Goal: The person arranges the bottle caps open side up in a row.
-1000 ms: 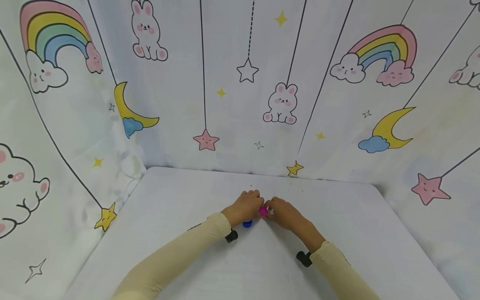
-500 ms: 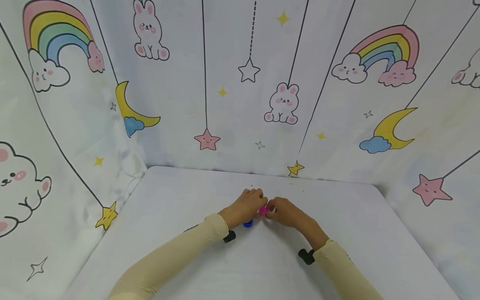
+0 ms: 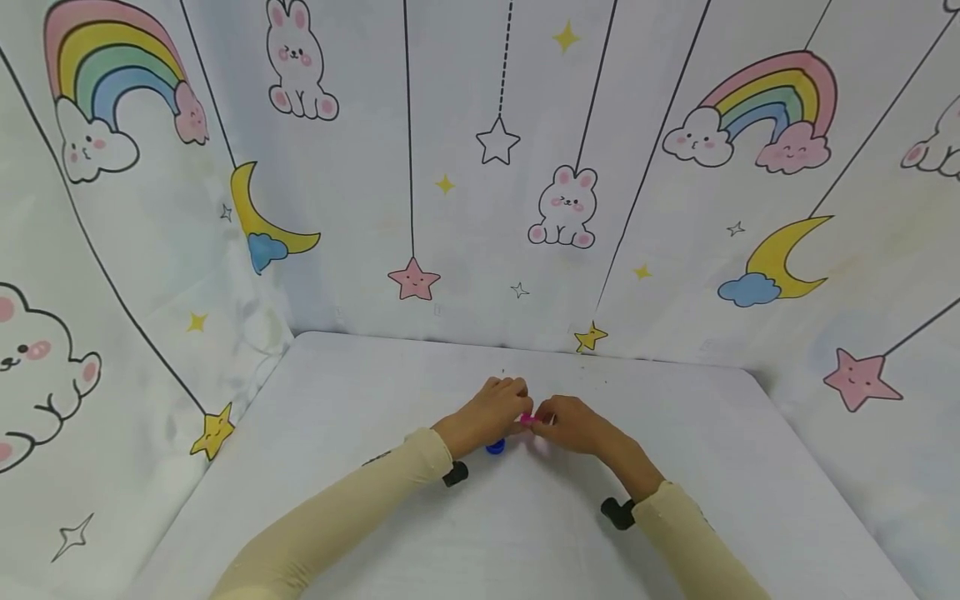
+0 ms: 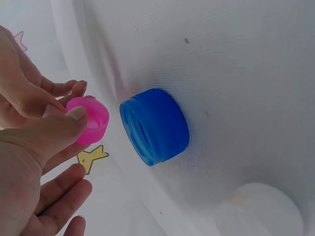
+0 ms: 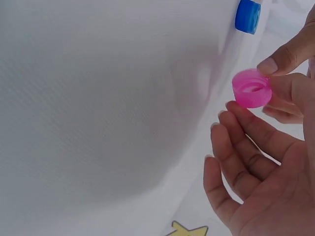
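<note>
A small pink bottle cap is between my two hands, just above the table. My left hand holds it with the thumb on its rim, as the left wrist view shows. From the other side my right hand pinches the same cap, thumb at its edge and index fingertip under it; the other fingers are loosely bent in the right wrist view. The cap's hollow side faces the right wrist camera. Close by, a larger blue bottle cap rests on the table, partly covered by my left hand in the head view.
A round white object lies on the table at the lower right of the left wrist view. The white tabletop reaches back to a cloth wall printed with rabbits, stars and rainbows.
The pink cap has turned between my fingers: its round face showed earlier, and now it looks narrower. Both hands stay in nearly the same place, and the blue cap remains put.
</note>
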`<action>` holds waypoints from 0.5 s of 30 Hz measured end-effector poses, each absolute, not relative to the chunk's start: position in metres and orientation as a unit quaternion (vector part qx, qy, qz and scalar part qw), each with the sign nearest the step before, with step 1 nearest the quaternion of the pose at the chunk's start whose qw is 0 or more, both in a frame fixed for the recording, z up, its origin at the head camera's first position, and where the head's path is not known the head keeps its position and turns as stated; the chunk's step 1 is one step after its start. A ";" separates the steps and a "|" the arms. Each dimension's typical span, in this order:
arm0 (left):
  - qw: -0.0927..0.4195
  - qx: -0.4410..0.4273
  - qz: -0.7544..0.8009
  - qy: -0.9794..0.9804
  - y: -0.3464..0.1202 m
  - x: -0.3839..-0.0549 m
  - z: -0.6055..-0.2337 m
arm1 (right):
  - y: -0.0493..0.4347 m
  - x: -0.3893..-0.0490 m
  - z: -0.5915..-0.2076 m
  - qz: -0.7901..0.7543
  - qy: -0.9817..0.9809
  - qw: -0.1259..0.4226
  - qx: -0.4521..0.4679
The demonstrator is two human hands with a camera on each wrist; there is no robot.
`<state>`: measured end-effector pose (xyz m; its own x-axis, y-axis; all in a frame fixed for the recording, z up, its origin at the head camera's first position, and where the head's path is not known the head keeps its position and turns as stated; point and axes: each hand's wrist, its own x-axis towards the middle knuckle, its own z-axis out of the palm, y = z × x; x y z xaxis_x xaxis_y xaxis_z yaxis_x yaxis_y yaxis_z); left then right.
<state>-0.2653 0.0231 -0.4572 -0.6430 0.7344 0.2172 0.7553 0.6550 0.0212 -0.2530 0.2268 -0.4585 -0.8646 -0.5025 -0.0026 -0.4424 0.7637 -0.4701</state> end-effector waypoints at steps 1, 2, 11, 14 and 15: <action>0.087 -0.409 -0.060 -0.907 0.023 -0.266 -0.457 | 0.227 -0.252 -0.458 -0.237 0.936 0.062 -0.253; 0.079 -0.404 -0.066 -0.909 0.022 -0.267 -0.457 | 0.228 -0.252 -0.457 -0.240 0.935 0.059 -0.254; 0.033 -0.374 -0.132 -0.917 0.013 -0.277 -0.458 | 0.233 -0.241 -0.451 -0.249 0.932 0.027 -0.261; 0.011 -0.359 -0.161 -0.919 0.012 -0.278 -0.460 | 0.234 -0.238 -0.451 -0.252 0.934 0.023 -0.252; 0.004 -0.354 -0.172 -0.919 0.011 -0.278 -0.459 | 0.234 -0.237 -0.451 -0.251 0.935 0.021 -0.251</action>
